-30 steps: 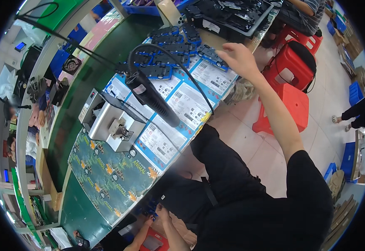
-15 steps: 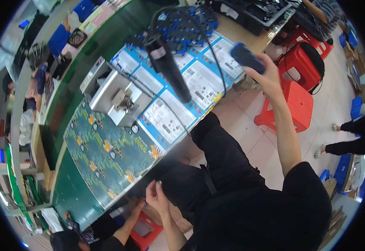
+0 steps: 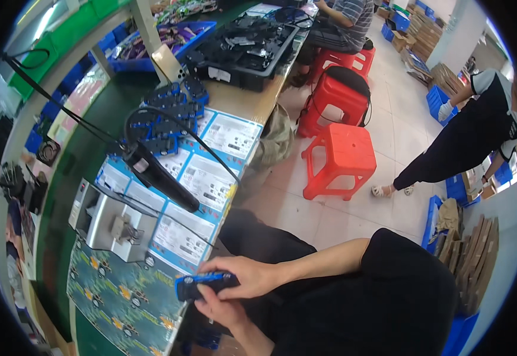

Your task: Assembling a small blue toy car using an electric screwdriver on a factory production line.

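Head view: the blue-and-black toy car [image 3: 188, 288] was in both hands, seen against the near edge of the tabletop [image 3: 235, 102]; in my judgement, handling it well called for a steady right-hand hold and only light left-hand pressure. The right hand's [image 3: 241, 277] fingers were bent around its far side and one end, while the left hand [image 3: 226, 311] pinched its near side, thumb uppermost, underside contact hidden.
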`<state>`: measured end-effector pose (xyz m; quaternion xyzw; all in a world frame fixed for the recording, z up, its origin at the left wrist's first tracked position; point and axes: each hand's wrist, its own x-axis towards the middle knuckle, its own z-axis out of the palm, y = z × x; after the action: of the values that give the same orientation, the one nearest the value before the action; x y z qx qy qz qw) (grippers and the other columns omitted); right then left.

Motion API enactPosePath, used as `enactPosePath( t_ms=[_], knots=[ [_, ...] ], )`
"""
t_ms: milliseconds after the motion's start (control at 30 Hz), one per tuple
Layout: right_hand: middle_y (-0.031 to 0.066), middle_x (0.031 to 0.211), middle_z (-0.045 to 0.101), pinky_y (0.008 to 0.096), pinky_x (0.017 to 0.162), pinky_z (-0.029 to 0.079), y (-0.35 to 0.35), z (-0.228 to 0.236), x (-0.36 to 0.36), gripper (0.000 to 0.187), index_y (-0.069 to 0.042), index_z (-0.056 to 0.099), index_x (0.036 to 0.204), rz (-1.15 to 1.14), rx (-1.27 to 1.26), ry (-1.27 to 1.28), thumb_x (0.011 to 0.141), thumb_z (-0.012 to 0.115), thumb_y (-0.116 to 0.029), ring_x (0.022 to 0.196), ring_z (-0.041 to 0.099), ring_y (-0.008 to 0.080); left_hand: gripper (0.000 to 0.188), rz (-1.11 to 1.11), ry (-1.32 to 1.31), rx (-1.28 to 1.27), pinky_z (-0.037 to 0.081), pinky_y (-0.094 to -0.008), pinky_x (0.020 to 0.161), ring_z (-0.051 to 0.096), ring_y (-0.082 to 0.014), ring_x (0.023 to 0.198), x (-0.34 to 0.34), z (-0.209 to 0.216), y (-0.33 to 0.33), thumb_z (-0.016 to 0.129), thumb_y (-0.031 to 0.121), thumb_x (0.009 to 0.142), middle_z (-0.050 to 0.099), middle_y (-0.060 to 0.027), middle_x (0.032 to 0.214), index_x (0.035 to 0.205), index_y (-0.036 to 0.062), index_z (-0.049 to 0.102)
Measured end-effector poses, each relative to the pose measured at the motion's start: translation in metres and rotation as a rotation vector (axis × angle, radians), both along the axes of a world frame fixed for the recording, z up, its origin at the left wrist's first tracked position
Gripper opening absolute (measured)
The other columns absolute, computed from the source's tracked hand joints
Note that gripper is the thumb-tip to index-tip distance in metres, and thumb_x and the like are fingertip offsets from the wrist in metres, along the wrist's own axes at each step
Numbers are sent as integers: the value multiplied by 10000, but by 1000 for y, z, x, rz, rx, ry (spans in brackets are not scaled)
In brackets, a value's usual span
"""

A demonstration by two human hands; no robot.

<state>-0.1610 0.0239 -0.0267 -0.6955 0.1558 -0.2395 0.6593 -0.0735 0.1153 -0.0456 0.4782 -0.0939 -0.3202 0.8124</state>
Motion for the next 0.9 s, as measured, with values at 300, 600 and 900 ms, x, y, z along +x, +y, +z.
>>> enactPosePath(
  t_ms=[300,600,900],
  knots=[
    [173,1080,588,418,916,447,8,24,42,494,-4,582,1144,-35,-241,-69,873,679,-405,1041,563,338,388,-105,-252,-62,481,-366,965,593,-226,1087,29,-9,32,621,164,955,578,-135,1205,1241,-68,500],
    [126,1101,665,346,910,497,8,19,48,344,-20,648,1074,41,-138,-87,812,771,-206,1042,642,254,332,-107,-269,48,519,-327,844,606,-166,936,31,-26,53,712,54,840,615,-68,1041,1133,-26,578],
    [111,1024,689,326,856,487,10,3,50,259,-9,673,993,100,-95,-235,756,772,-45,947,639,230,434,-105,-302,153,473,-285,819,588,-131,922,20,-26,53,797,311,829,623,-38,1008,1072,2,613]
  ],
)
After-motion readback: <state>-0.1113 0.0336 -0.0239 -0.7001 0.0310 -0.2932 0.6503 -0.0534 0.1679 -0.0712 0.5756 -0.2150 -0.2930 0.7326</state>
